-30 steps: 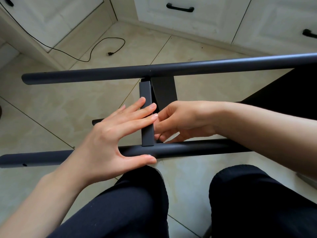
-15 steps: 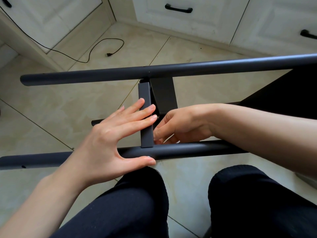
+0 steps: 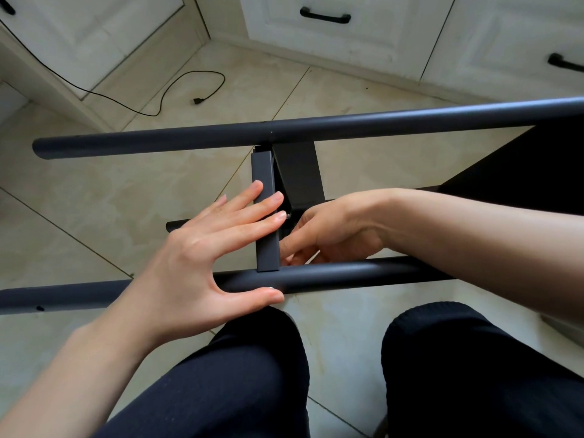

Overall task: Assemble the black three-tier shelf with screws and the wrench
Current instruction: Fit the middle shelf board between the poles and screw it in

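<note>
We brace the crossbar [image 3: 264,216] between the two poles with left hand [image 3: 202,257] fingers straight, right hand [image 3: 328,235] curled, seemingly pinching a screw [image 3: 288,215]; next, likely wrench-tightening.

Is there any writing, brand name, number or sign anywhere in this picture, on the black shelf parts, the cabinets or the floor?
None: no readable text shows in this view.
The black tubes and the flat crossbar are plain, with no label or stamp.
The white cabinet fronts bear only black handles.
The floor tiles and the black cable carry no marking.
</note>
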`<state>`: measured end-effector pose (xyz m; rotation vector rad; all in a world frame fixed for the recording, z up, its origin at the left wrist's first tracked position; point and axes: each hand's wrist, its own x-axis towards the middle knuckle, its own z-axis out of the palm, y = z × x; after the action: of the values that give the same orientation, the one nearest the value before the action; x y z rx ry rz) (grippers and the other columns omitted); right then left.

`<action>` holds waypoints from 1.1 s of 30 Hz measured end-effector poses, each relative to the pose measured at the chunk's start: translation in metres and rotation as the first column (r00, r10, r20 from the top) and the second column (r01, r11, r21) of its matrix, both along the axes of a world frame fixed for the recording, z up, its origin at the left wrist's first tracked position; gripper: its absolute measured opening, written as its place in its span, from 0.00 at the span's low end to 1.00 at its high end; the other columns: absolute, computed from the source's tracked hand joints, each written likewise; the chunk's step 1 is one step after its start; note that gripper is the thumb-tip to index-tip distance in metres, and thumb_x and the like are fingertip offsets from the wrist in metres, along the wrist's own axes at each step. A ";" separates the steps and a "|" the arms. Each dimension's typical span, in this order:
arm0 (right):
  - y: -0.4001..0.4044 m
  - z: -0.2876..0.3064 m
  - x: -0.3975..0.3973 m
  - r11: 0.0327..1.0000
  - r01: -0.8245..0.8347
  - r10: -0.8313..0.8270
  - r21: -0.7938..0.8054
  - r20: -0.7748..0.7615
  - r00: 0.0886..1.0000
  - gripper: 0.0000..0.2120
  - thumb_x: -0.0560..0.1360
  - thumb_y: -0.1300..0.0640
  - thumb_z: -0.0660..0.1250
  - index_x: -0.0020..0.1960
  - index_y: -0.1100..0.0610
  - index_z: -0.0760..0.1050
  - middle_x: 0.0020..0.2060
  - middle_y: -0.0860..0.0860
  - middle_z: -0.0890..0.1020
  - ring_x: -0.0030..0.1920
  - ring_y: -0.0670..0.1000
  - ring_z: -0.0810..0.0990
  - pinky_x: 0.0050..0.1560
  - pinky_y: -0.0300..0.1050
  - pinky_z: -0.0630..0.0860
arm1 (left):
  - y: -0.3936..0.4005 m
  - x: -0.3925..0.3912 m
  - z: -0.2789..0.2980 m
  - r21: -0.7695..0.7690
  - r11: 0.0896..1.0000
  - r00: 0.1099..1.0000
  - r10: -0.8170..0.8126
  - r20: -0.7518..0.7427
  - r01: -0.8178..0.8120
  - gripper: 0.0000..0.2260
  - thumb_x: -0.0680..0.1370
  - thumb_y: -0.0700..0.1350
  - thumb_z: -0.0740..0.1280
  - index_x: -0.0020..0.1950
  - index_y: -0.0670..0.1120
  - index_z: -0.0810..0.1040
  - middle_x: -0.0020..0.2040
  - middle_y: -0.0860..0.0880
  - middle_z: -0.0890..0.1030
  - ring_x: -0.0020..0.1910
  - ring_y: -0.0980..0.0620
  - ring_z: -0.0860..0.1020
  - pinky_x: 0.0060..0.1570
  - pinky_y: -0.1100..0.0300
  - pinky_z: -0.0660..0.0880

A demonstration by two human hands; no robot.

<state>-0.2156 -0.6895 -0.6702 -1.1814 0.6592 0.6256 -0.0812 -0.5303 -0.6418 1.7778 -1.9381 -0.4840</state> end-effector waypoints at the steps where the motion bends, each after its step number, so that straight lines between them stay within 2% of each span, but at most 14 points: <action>1: 0.001 -0.001 0.001 1.000 0.001 -0.001 0.005 0.008 1.000 0.06 0.80 0.57 0.65 0.51 0.60 0.77 0.37 0.52 0.80 0.40 0.49 0.79 0.48 0.42 0.77 | 0.000 0.000 0.000 0.001 1.000 1.000 -0.001 0.000 0.001 0.34 0.71 0.60 0.72 0.73 0.47 0.72 0.76 0.55 0.69 0.78 0.55 0.61 0.76 0.49 0.59; 4: -0.002 0.000 -0.001 0.999 0.015 -0.016 0.043 0.022 1.000 0.06 0.80 0.58 0.65 0.50 0.61 0.77 0.39 0.53 0.80 0.39 0.49 0.80 0.45 0.41 0.79 | 0.000 0.001 0.000 0.000 1.000 1.000 -0.005 0.000 0.005 0.34 0.71 0.60 0.72 0.74 0.47 0.72 0.76 0.55 0.69 0.79 0.55 0.61 0.76 0.50 0.59; 6: -0.006 0.001 -0.004 0.999 0.005 -0.005 0.049 0.011 1.000 0.06 0.79 0.58 0.65 0.47 0.60 0.78 0.40 0.54 0.79 0.39 0.50 0.79 0.39 0.38 0.79 | 0.000 0.001 -0.001 0.000 1.000 1.000 -0.003 0.000 0.003 0.34 0.71 0.60 0.72 0.74 0.47 0.72 0.76 0.56 0.69 0.79 0.55 0.61 0.76 0.50 0.59; 8: -0.008 0.003 -0.006 1.000 -0.016 0.016 0.022 -0.002 1.000 0.07 0.79 0.57 0.66 0.44 0.59 0.78 0.41 0.53 0.78 0.39 0.50 0.78 0.38 0.38 0.78 | -0.001 0.001 -0.001 -0.001 1.000 1.000 -0.001 0.002 0.001 0.34 0.71 0.60 0.72 0.74 0.47 0.71 0.76 0.56 0.69 0.78 0.56 0.61 0.77 0.51 0.59; 13: -0.004 0.000 -0.001 1.000 0.004 -0.004 -0.013 -0.002 1.000 0.09 0.79 0.58 0.66 0.42 0.59 0.77 0.36 0.52 0.79 0.36 0.49 0.79 0.41 0.40 0.78 | -0.001 0.002 -0.002 -0.007 1.000 1.000 -0.001 0.005 0.001 0.34 0.71 0.60 0.72 0.74 0.48 0.71 0.76 0.56 0.69 0.78 0.55 0.61 0.76 0.48 0.60; 16: -0.004 0.001 -0.001 1.000 0.011 -0.011 0.000 0.008 1.000 0.08 0.79 0.60 0.66 0.42 0.60 0.76 0.39 0.53 0.79 0.37 0.50 0.79 0.41 0.41 0.78 | -0.001 0.002 -0.003 -0.015 1.000 1.000 -0.001 0.009 0.001 0.34 0.71 0.60 0.72 0.74 0.48 0.71 0.76 0.56 0.69 0.79 0.54 0.61 0.76 0.46 0.61; 20: -0.010 0.004 -0.005 1.000 -0.005 0.005 -0.022 -0.016 1.000 0.06 0.77 0.57 0.69 0.50 0.60 0.78 0.45 0.55 0.77 0.45 0.53 0.77 0.47 0.43 0.76 | -0.002 0.003 -0.004 -0.021 1.000 1.000 -0.001 0.000 0.001 0.35 0.71 0.60 0.72 0.74 0.48 0.71 0.76 0.56 0.69 0.79 0.54 0.62 0.76 0.44 0.62; 24: -0.005 0.000 -0.001 0.999 0.027 -0.027 -0.029 -0.011 1.000 0.07 0.78 0.57 0.68 0.44 0.60 0.79 0.37 0.52 0.80 0.37 0.49 0.79 0.44 0.42 0.78 | -0.002 0.003 -0.004 -0.023 1.000 1.000 0.000 -0.006 0.000 0.34 0.71 0.59 0.72 0.74 0.48 0.70 0.76 0.55 0.69 0.79 0.53 0.62 0.75 0.40 0.63; 26: -0.002 -0.001 0.002 0.999 0.036 -0.036 -0.001 -0.005 0.999 0.06 0.79 0.58 0.67 0.46 0.60 0.78 0.37 0.52 0.80 0.38 0.49 0.80 0.47 0.43 0.78 | -0.002 0.003 -0.004 -0.025 1.000 1.000 -0.001 -0.011 0.001 0.34 0.71 0.59 0.72 0.74 0.48 0.71 0.76 0.55 0.69 0.79 0.53 0.62 0.74 0.39 0.64; 30: -0.008 0.003 -0.003 1.000 0.006 -0.006 -0.004 -0.020 1.000 0.06 0.78 0.56 0.68 0.46 0.59 0.79 0.39 0.52 0.79 0.38 0.49 0.79 0.39 0.39 0.79 | -0.002 0.002 -0.005 -0.028 1.000 1.000 0.003 -0.012 -0.004 0.34 0.71 0.59 0.72 0.74 0.47 0.72 0.76 0.55 0.70 0.78 0.53 0.62 0.74 0.39 0.64; 33: -0.009 0.004 -0.004 0.999 0.024 -0.024 -0.032 -0.018 1.000 0.06 0.77 0.57 0.69 0.45 0.59 0.80 0.38 0.52 0.79 0.37 0.49 0.79 0.39 0.40 0.79 | -0.002 0.003 -0.005 -0.030 1.000 1.000 0.002 -0.015 -0.003 0.34 0.71 0.59 0.73 0.74 0.48 0.71 0.76 0.55 0.69 0.78 0.53 0.62 0.74 0.39 0.64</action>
<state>-0.2196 -0.6987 -0.6667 -1.1967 0.7004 0.6085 -0.0785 -0.5327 -0.6465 1.7529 -1.9224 -0.4641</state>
